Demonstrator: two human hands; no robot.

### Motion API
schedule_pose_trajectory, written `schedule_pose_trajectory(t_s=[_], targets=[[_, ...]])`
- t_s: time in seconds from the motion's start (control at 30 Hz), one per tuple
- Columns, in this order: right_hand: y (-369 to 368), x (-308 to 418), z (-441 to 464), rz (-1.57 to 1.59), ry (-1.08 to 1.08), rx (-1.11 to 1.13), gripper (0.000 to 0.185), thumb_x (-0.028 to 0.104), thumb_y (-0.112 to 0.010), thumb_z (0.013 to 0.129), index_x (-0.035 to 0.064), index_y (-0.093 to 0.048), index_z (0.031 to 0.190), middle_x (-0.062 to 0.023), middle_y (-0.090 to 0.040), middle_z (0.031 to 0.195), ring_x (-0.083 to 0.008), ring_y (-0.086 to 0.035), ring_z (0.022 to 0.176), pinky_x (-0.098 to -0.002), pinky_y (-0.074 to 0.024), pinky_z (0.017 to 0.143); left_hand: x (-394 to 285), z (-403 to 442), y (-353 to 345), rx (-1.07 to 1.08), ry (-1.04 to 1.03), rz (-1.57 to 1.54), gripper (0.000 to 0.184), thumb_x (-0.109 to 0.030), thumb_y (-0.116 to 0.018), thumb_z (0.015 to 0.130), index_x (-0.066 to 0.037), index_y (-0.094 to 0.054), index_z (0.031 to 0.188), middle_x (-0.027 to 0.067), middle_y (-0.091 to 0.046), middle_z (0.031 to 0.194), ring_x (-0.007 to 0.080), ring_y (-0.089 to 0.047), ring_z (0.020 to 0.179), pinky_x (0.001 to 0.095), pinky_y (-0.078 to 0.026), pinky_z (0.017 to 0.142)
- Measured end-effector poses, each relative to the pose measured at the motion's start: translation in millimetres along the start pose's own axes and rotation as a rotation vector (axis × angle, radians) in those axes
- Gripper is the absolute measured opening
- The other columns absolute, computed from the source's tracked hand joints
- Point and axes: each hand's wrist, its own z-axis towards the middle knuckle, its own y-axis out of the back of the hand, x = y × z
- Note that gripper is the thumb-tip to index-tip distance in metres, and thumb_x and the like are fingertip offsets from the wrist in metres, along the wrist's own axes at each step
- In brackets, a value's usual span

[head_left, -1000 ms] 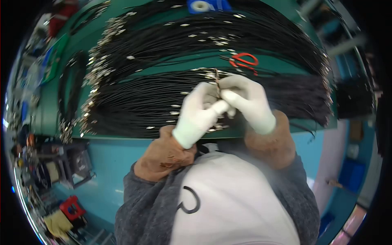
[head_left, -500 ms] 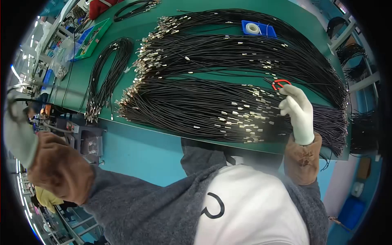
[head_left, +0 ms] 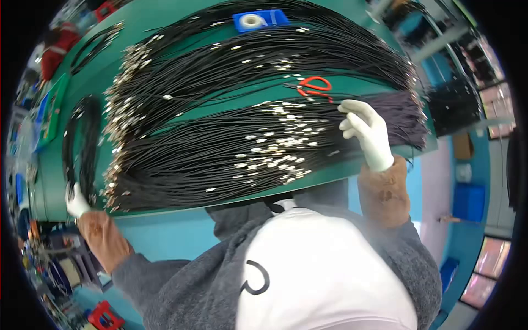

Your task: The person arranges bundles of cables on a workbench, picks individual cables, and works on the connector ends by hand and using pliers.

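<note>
Front bundle: one broad bundle of thin black cables (head_left: pixel 192 154), along the near edge of the green worktop (head_left: pixel 135 19); the cables are too many to count, as are the white tags (head_left: pixel 280 143) scattered over its middle.
Left-hand loop: one narrow black cable loop (head_left: pixel 89 137), beside the left edge, its near end by the near left corner.
Left hand: one, white-gloved (head_left: pixel 77 201), at that near end – fingers bent about the cable ends, but too small to tell how tightly they close or what they hold.
Right hand: one, white-gloved (head_left: pixel 369 133), over the front bundle toward the right edge; fingers loosely curled, thumb side apart, grip partly open, nothing seen in it.
Pliers: one pair, red-handled (head_left: pixel 316 87), lying just beyond the front bundle, near the right hand's fingertips.
Farther bundles: two more broad ones – a middle black bundle (head_left: pixel 209 77) and a rear black bundle (head_left: pixel 335 30) arcing toward the far edge.
Blue tray: one, shallow plastic (head_left: pixel 276 18), toward the far edge, with one white roll (head_left: pixel 252 21) in it.
Far left: one small black cable loop (head_left: pixel 99 48), and one green-rimmed tray (head_left: pixel 55 113) at the left edge.
Past the right edge: one blue bin (head_left: pixel 468 202) and one brown box (head_left: pixel 463 146).
</note>
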Motion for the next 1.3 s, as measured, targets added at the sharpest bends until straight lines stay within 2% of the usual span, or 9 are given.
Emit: schedule_pose_trajectory(t_s=[0.13,0.23,0.43,0.57,0.67,1.03,1.17,1.27,1.3], targets=[[37,-2,-11,-0.082,0.018,-0.082,0.031,0.012,-0.06,0.091,-0.0031,-0.06,0.119,-0.0139,-0.065,0.108,-0.0119,-0.059,0.075,-0.0202,-0.0475,0.063,88,10,30,0.111,0.23,-0.005,0.052,-0.022,-0.064,0.079,-0.008,-0.061,0.129,0.0099,-0.069,0.116,0.0217,-0.063,0.098,0.0275,-0.049,0.086],[62,-4,-21,-0.196,-0.063,-0.193,0.026,0.014,-0.063,0.089,-0.0032,-0.065,0.109,-0.0102,-0.068,0.094,-0.0101,-0.057,0.068,-0.019,-0.0451,0.058,69,8,94,0.15,0.235,-0.087,0.044,-0.015,-0.057,0.084,-0.004,-0.061,0.127,0.0095,-0.065,0.123,0.0207,-0.061,0.105,0.0249,-0.045,0.091],[74,-16,-35,-0.314,-0.159,-0.148,0.02,0.015,-0.068,0.084,-0.0026,-0.072,0.094,-0.0051,-0.067,0.074,-0.0074,-0.052,0.057,-0.0176,-0.0411,0.051,-305,-155,138,0.327,-0.273,-0.346,0.032,-0.017,-0.056,0.095,-0.003,-0.063,0.123,0.0103,-0.065,0.122,0.0198,-0.061,0.107,0.0276,-0.045,0.094],[71,-26,-42,-0.322,-0.063,-0.099,0.019,0.014,-0.068,0.082,-0.0024,-0.073,0.091,-0.0051,-0.067,0.07,-0.007,-0.053,0.056,-0.0174,-0.041,0.051,-426,-259,92,0.768,-0.696,-0.589,0.02,-0.001,-0.063,0.08,-0.001,-0.07,0.1,0.0088,-0.068,0.099,0.0202,-0.061,0.086,0.0281,-0.048,0.077],[72,-30,-51,-0.289,-0.085,-0.071,0.019,0.012,-0.069,0.081,-0.0023,-0.073,0.092,-0.0061,-0.068,0.07,-0.0071,-0.054,0.054,-0.0176,-0.0413,0.049,-469,-326,59,1.005,-0.75,-0.718,0.016,0.002,-0.066,0.072,-0.004,-0.072,0.086,0.0079,-0.064,0.091,0.0219,-0.058,0.08,0.0306,-0.047,0.073],[118,-50,-54,-0.099,-0.451,0.334,0.027,0.015,-0.066,0.084,-0.0027,-0.07,0.105,-0.0094,-0.068,0.076,-0.0095,-0.055,0.052,-0.0195,-0.043,0.045,-508,-399,44,0.657,-0.932,-0.464,0.011,0.002,-0.062,0.072,-0.006,-0.06,0.079,0.0068,-0.062,0.09,0.026,-0.057,0.085,0.0338,-0.045,0.079],[120,-57,-44,0.279,-0.476,0.56,0.045,0.01,-0.062,0.086,0.0007,-0.055,0.13,-0.0114,-0.067,0.091,-0.0109,-0.056,0.059,-0.0197,-0.043,0.049,-485,-397,67,0.45,-0.255,-1.062,0.018,0.009,-0.054,0.081,-0.004,-0.056,0.094,0.011,-0.063,0.094,0.021,-0.059,0.091,0.0295,-0.046,0.084],[119,-74,-36,0.767,-0.308,0.73,0.055,0.008,-0.06,0.088,0.003,-0.044,0.141,-0.0128,-0.065,0.099,-0.0117,-0.056,0.066,-0.0203,-0.0438,0.055,-465,-388,82,0.308,-0.456,-1.141,0.022,0.006,-0.046,0.092,-0.001,-0.052,0.112,0.0108,-0.063,0.103,0.0204,-0.061,0.095,0.0273,-0.048,0.085],[117,-73,-33,1.056,-0.325,0.762,0.057,0.01,-0.06,0.09,0.0031,-0.04,0.143,-0.0136,-0.064,0.102,-0.0141,-0.055,0.069,-0.0229,-0.0448,0.06,-464,-391,92,0.292,-0.354,-1.111,0.024,0.006,-0.045,0.091,0.0,-0.055,0.112,0.0103,-0.064,0.101,0.0194,-0.061,0.096,0.027,-0.048,0.082]])
